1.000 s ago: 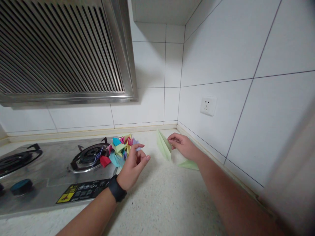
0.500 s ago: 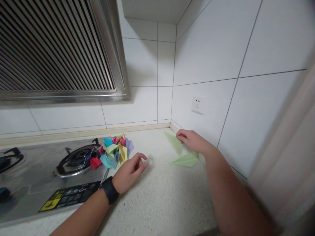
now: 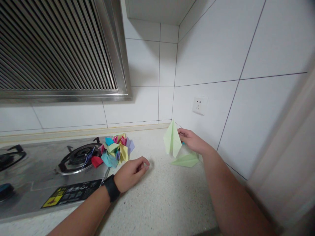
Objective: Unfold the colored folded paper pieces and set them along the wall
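Observation:
My right hand pinches the right edge of a pale green paper plane, which stands up off the counter with its pointed nose up. A second pale green paper plane lies on the counter just below that hand. A small bit of blue shows by my right fingers, too little of it to name. My left hand, with a black band on the wrist, rests loosely curled over the counter and holds nothing. Left of it sits a pile of folded coloured papers, at the stove's edge.
A gas stove with burners fills the left side under a range hood. The speckled counter runs to a tiled corner. A wall socket is on the right wall.
The paper plane in my right hand has turned from lying slanted to standing nose up, its folds facing me. My left fingers have curled in slightly. The view has shifted a little.

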A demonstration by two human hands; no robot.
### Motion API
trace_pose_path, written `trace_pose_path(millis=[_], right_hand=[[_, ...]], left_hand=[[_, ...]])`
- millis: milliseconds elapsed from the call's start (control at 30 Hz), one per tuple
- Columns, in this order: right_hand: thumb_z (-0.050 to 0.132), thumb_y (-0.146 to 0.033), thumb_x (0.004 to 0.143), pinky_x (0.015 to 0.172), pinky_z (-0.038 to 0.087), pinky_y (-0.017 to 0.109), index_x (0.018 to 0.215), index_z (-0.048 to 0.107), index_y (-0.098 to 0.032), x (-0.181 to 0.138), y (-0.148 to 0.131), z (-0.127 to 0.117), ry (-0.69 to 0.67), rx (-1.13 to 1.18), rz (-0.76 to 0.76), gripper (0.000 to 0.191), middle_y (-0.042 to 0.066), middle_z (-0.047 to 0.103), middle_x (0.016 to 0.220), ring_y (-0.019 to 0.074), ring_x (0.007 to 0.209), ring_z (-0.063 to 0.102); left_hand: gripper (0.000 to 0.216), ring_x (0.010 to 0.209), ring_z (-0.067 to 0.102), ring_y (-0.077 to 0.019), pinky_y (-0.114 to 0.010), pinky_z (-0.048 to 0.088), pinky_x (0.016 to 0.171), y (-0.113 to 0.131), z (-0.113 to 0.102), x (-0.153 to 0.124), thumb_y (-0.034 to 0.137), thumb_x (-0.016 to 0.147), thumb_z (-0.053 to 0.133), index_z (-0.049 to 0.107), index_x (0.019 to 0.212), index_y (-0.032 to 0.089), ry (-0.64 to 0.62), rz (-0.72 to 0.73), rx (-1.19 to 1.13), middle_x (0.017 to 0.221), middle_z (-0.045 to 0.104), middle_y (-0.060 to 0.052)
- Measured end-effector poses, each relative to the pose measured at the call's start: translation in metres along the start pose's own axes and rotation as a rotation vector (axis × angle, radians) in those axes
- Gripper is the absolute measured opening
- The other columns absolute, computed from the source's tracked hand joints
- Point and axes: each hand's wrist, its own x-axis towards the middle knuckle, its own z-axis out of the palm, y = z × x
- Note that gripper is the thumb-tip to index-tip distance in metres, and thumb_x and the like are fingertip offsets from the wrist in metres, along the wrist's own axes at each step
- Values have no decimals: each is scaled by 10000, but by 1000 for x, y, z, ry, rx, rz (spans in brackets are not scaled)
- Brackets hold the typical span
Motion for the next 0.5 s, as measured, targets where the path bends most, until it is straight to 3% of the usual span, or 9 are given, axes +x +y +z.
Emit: trace_pose_path(millis=[233,500], right_hand=[[498,-323,848,650,414,266,861,555,-177,-1,7,-6,17,-57,18,157,-2,568,707,135,659,537],[468,-337,864,695,422,272,902,589,-180,-6,4,-11,9,-315,102,202,23,621,781,163,756,592]], left_hand=[[271,584,472,-125,-231,299,556,1,0,-1,375,924,407,603,972,193,-27,13,30,646,521,17],[235,586,482,-131,-233,307,561,2,-1,0,332,912,425,615,942,198,-61,25,74,640,539,12]])
